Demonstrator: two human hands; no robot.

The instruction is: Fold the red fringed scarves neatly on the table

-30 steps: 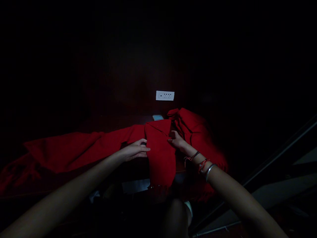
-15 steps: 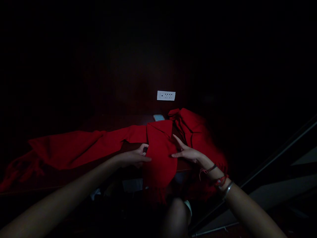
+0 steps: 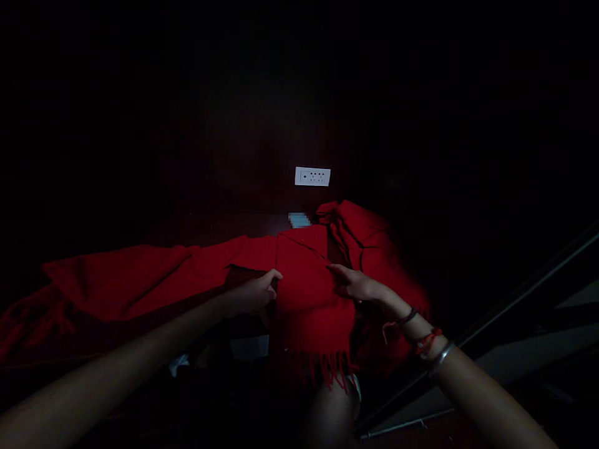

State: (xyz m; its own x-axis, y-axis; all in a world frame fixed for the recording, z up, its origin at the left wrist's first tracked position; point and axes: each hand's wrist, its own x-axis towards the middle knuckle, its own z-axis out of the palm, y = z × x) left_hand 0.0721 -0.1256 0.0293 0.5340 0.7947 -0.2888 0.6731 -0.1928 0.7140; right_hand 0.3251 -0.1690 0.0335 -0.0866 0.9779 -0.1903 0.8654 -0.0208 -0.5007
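The left hand [image 3: 253, 292] has its fingers pinched on the red scarf [image 3: 309, 299], which is folded between both hands on the table [image 3: 210, 226]. The right hand [image 3: 358, 285] lays its fingers on the scarf; whether they grip it is unclear. The fringe [image 3: 322, 369] hangs below the fingers, and its weight may drag the fold off the table. No container shows.

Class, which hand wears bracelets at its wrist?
The right hand: red threads and a metal bangle circle its wrist; the left hand has none.
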